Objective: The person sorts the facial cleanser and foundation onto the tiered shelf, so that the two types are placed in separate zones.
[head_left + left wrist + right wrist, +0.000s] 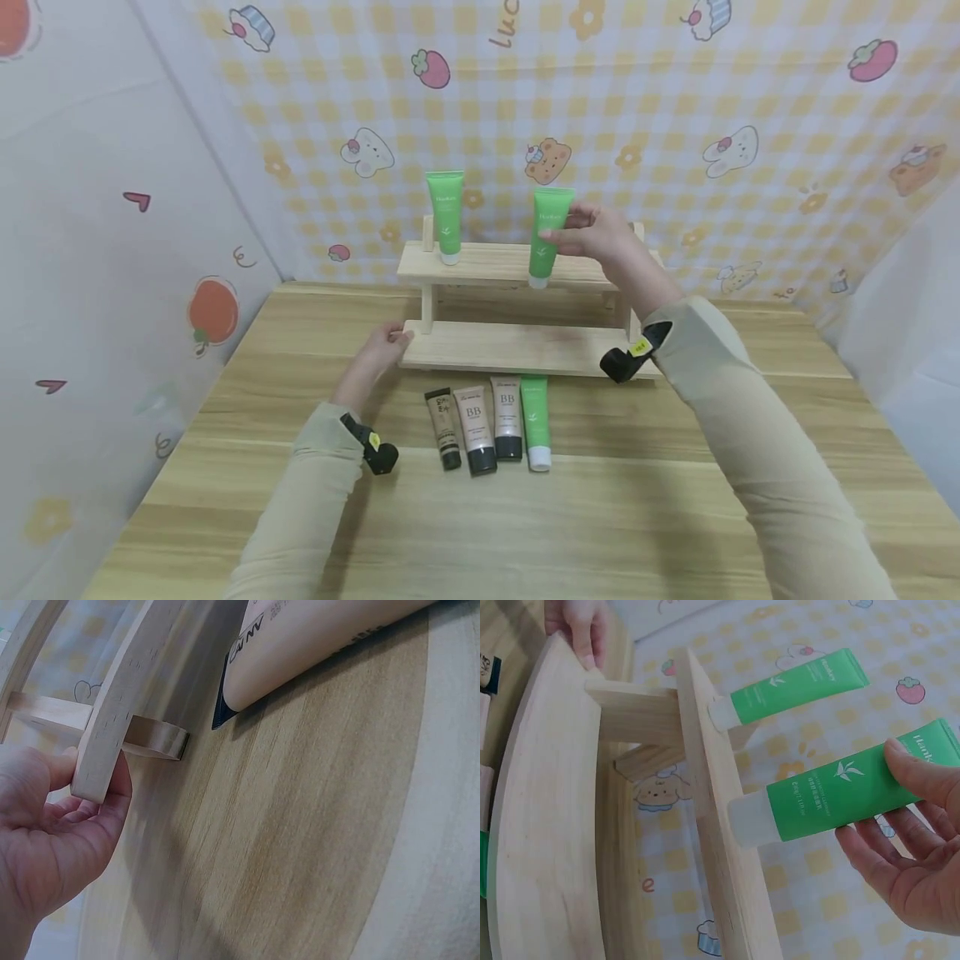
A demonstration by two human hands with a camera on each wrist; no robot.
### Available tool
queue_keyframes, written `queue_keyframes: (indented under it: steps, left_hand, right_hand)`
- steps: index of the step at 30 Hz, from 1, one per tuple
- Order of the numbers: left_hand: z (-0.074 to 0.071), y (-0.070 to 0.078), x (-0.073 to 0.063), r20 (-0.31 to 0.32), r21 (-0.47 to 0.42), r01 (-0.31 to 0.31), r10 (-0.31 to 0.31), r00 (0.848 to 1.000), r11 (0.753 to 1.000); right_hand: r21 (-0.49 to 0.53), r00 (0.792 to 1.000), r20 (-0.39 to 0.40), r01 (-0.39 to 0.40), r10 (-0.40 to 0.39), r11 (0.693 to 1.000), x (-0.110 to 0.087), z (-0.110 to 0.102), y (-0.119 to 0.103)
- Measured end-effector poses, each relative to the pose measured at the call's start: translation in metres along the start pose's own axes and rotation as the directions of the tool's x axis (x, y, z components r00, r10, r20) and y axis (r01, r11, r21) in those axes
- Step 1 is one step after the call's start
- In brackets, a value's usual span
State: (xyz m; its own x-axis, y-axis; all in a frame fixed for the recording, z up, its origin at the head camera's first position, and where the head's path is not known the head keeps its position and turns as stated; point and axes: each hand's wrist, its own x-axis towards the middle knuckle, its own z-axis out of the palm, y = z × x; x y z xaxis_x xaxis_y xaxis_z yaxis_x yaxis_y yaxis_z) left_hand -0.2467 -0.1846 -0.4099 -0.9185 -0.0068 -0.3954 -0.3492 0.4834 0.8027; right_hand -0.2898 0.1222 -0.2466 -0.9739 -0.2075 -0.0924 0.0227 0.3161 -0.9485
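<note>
Green tube (551,215) is sitting pinched in right fingers (868,856) near upper shelf's (495,261) front edge, so I'd be easing it back, left fingers (115,796) gripping lower shelf (510,346).

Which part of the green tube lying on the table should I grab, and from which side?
Try gripping the green tube just behind its white cap, coming from above and the right. It lies flat, cap towards you. A BB tube is close on its left and the shelf is by its far end, so the right probably has more room.
</note>
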Motion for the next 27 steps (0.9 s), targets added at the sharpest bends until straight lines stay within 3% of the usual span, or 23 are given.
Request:
queue_keyframes:
  steps: [5,10,27]
  left_hand:
    - [-0.001,-0.001,0.000,0.001,-0.009,-0.007,0.007,1.000,1.000]
    - [-0.001,-0.003,0.000,-0.001,-0.007,-0.007,0.007,1.000,1.000]
    - [-0.001,-0.005,0.001,0.004,-0.013,-0.039,0.039,0.999,0.999]
  right_hand:
    - [0.020,0.998,-0.020,0.053,-0.053,0.998,0.011,0.003,0.000]
    - [0.066,0.998,-0.047,0.035,-0.032,0.997,0.021,0.004,0.000]
    - [-0.021,0.998,-0.052,0.041,-0.042,0.999,0.042,0.012,0.010]
